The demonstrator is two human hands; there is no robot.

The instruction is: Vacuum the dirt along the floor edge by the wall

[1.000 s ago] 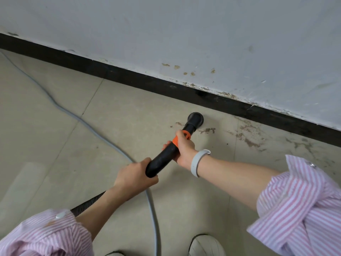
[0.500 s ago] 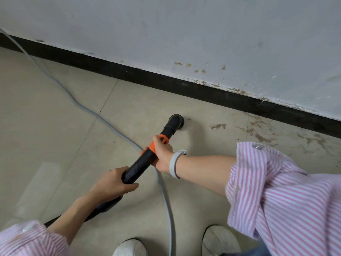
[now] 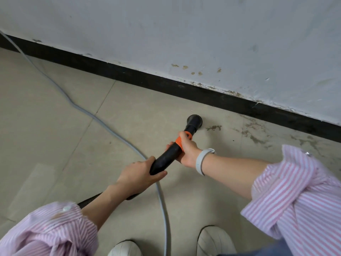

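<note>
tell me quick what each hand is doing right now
Left hand: grips the rear of the black vacuum wand.
Right hand: grips the wand at its orange collar.

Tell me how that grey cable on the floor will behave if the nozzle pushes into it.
The grey cable lies in loose curves across the tiles, so it is probably floppy and would slide or bend aside. It looks thin, likely light. It passes under the left hand and between the shoes, so it may snag.
</note>
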